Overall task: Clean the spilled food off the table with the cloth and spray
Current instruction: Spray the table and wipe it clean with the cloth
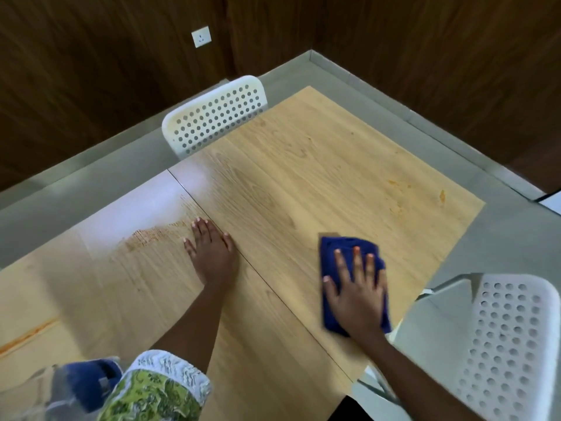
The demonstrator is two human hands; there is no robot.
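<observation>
Nearest, a blurred spray bottle [82, 387] sits at the lower left, within reach but in neither hand. The right hand [355, 296] lies flat on the blue cloth [349, 247], fingers spread rather than in a grip, likely to press it broadly against the bench [273, 183]. The left hand [212, 253] rests open on the wood, apparently as a brace. Beyond it an orange smear [151, 237] remains, another streak [27, 337] lies at the left edge, and more stains [400, 192] sit far right.

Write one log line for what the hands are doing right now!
right hand: flat on blue cloth | left hand: flat on table | orange smears: still there
</observation>
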